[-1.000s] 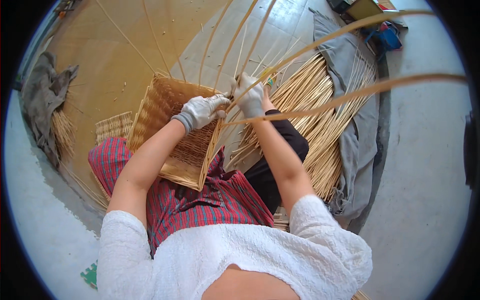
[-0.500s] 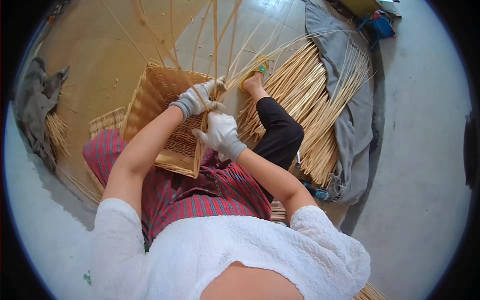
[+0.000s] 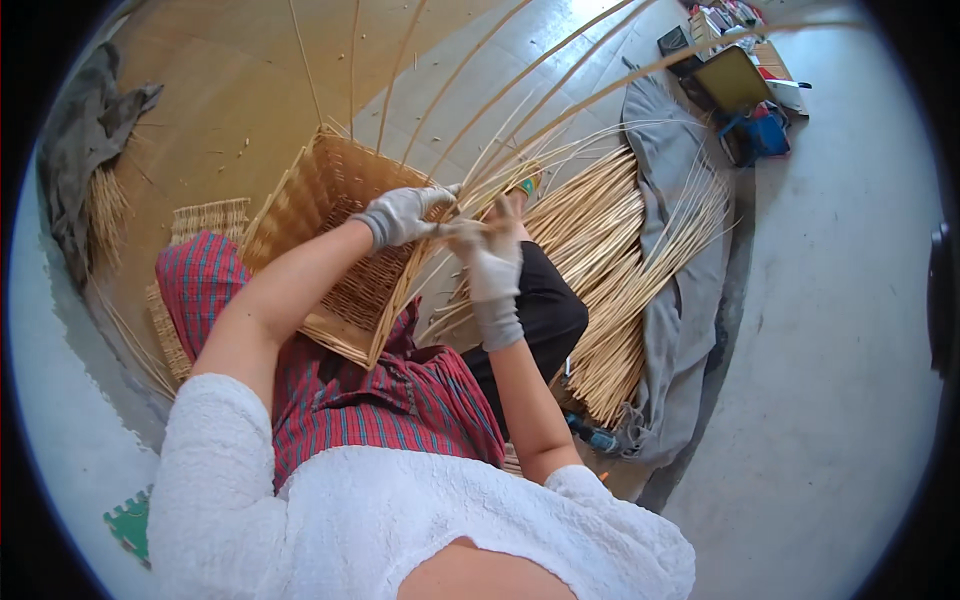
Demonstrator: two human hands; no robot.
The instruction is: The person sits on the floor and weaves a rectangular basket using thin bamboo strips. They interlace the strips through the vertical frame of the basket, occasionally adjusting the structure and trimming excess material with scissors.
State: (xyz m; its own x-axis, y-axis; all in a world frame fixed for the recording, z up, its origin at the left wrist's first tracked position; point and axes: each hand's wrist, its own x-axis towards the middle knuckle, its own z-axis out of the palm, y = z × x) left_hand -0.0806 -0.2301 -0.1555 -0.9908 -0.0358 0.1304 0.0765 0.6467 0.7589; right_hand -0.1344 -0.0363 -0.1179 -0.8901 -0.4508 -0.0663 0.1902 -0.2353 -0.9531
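An open square wicker basket [image 3: 330, 185] rests tilted on my lap, with long bare rods [image 3: 460, 70] rising from its rim and fanning upward. My left hand [image 3: 405, 215], in a white glove with grey cuff, is closed on the basket's right rim near the far corner, where several rods meet. Just right of it, outside the basket, my gloved right hand [image 3: 488, 260] is raised among the rod bases; its fingers are smeared by motion, so their grip cannot be made out.
Long canes [image 3: 590, 230] lie on a grey cloth [image 3: 660, 380] at right, beside a power tool [image 3: 592, 435]. Boxes and a blue object [image 3: 760, 130] stand far right. A woven panel [image 3: 210, 220], dark cloth [image 3: 85, 150] and straw [image 3: 105, 215] lie left; a green mat [image 3: 130, 525] lower left.
My right hand has risen and turned from low on the rim to upright beside my left hand. The rods that stood bunched half a second ago now fan toward the upper right.
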